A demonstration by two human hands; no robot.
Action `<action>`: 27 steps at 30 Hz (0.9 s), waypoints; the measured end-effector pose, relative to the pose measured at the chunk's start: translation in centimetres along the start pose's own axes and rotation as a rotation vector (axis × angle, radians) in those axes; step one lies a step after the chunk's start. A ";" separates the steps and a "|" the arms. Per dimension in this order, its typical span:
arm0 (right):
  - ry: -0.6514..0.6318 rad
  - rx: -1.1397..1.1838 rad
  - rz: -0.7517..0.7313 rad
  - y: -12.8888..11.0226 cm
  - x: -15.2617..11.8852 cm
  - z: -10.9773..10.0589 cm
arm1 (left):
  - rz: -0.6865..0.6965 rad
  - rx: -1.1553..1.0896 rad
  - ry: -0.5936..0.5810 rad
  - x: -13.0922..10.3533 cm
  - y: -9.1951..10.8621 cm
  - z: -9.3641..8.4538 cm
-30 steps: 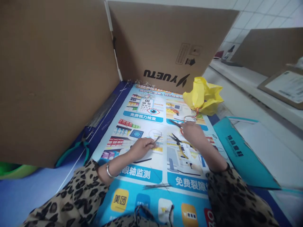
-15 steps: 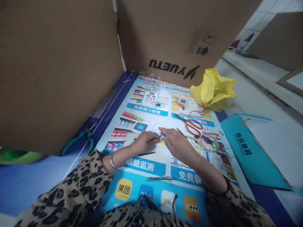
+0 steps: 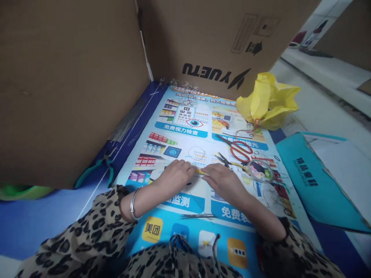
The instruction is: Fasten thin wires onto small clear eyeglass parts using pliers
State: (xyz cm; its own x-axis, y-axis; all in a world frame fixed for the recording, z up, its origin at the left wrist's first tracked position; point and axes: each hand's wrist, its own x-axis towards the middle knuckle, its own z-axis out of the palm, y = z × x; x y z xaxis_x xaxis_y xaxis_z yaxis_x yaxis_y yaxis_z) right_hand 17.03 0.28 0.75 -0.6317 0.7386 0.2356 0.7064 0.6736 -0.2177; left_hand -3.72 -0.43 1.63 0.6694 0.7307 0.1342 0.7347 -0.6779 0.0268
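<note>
- Two grips converge, fingertips just apart: left grip and right grip; whether either is closed on anything, cannot tell.
- Judged as left: loose straight wires, nearer the body than both grips.
- Judged as done: tangled small pieces, well beyond the left grip.

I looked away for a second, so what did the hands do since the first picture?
The right hand left the red-handled scissors and moved left and nearer the body, to the left hand. The left hand turned more knuckles-up; its thin grey piece can't be made out now. The scissors, yellow-handled pliers and thin wires stayed put.
</note>
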 end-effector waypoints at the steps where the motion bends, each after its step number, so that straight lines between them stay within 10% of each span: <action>1: -0.016 -0.057 -0.032 -0.3 0.0 0.3 | 0.001 0.008 -0.009 0.0 0.1 0.0; 27: 0.089 -0.087 -0.043 -0.5 -0.7 0.9 | 0.025 -0.157 -0.158 -0.3 -1.5 -2.9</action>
State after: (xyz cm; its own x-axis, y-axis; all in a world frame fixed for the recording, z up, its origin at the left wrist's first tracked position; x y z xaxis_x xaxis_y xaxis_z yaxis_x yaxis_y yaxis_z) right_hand 16.81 -0.61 -0.19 -0.6341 0.7006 0.3271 0.7065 0.6969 -0.1231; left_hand -5.34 0.18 4.41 0.7053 0.7087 -0.0200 0.6997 -0.6912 0.1809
